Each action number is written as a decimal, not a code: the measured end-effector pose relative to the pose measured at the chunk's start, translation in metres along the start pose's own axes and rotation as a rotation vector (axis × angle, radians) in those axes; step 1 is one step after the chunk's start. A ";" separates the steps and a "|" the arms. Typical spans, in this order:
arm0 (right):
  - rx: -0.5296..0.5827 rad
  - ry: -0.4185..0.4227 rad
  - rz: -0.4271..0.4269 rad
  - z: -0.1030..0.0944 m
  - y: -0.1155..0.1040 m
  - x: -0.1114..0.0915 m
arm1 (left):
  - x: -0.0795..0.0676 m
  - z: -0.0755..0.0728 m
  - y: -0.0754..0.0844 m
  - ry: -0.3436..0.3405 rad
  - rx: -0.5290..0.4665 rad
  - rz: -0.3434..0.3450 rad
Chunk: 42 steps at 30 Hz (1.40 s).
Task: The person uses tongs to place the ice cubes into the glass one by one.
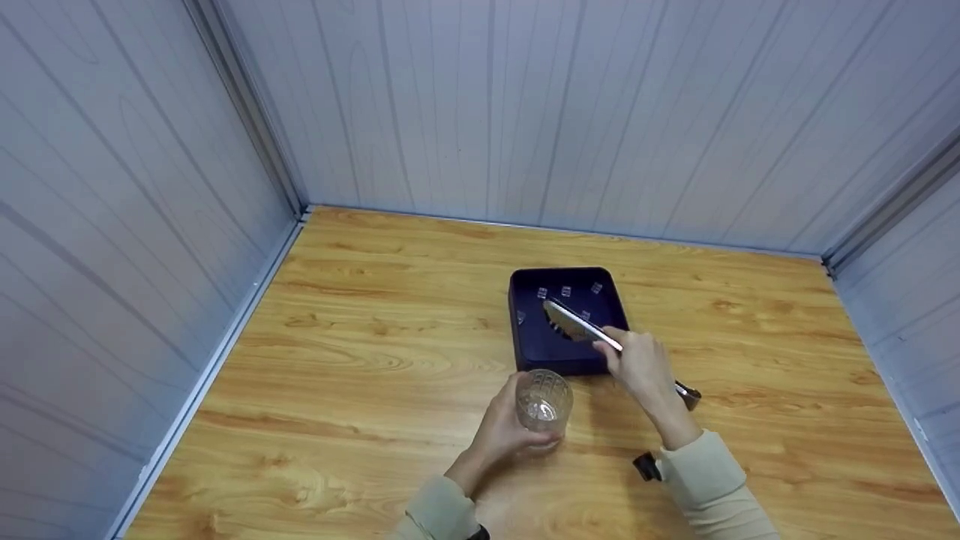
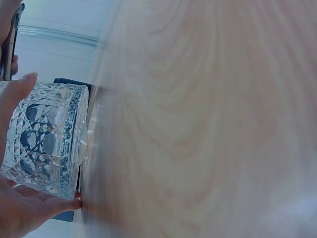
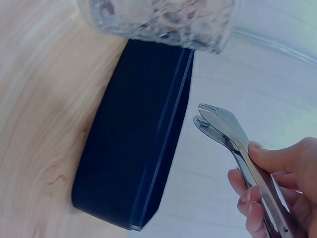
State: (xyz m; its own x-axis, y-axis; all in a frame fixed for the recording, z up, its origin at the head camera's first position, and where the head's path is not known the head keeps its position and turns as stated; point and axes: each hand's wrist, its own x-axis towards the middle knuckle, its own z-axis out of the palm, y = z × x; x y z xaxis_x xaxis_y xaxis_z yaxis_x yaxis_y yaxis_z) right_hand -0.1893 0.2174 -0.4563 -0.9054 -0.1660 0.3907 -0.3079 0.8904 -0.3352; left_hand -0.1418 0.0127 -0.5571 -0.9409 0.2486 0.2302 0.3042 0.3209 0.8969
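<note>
My left hand (image 1: 496, 427) holds a clear cut-pattern glass (image 1: 545, 405) near the tray's front edge, thumb on one side and fingers on the other. In the left wrist view the glass (image 2: 44, 139) stands upright, its base close to the tabletop. My right hand (image 1: 643, 367) grips metal tongs (image 1: 589, 326), whose tips hang over the dark navy tray (image 1: 562, 367). The right wrist view shows the tongs (image 3: 228, 131) with tips slightly apart; I cannot tell anything between them. Several small clear cubes (image 1: 566, 291) lie spread in the tray.
The wood-grain tabletop (image 1: 360, 337) surrounds the tray and glass. Pale panel walls (image 1: 465, 112) rise at the back, left and right. A small black piece (image 1: 646, 466) is beside the right cuff.
</note>
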 end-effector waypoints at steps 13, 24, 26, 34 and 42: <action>0.024 0.007 -0.074 -0.020 -0.019 -0.029 | 0.001 0.001 -0.002 -0.002 -0.053 0.011; 0.029 0.004 -0.103 -0.024 -0.025 -0.050 | 0.001 0.001 -0.001 -0.002 -0.029 0.011; 0.037 0.004 -0.104 -0.024 -0.025 -0.053 | 0.001 0.001 -0.001 -0.006 -0.035 0.006; 0.042 -0.013 -0.112 -0.021 -0.025 -0.063 | 0.001 0.000 -0.001 -0.010 -0.013 0.022; 0.036 -0.002 -0.132 -0.019 -0.025 -0.067 | 0.000 0.000 0.000 -0.001 0.012 0.017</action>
State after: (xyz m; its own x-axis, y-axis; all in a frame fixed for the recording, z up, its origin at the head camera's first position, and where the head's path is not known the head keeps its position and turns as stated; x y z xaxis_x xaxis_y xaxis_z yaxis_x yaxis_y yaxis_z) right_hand -0.1152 0.2143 -0.4580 -0.8571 -0.2816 0.4313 -0.4344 0.8451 -0.3117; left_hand -0.1415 0.0129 -0.5567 -0.9355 0.2548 0.2448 0.3217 0.3277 0.8883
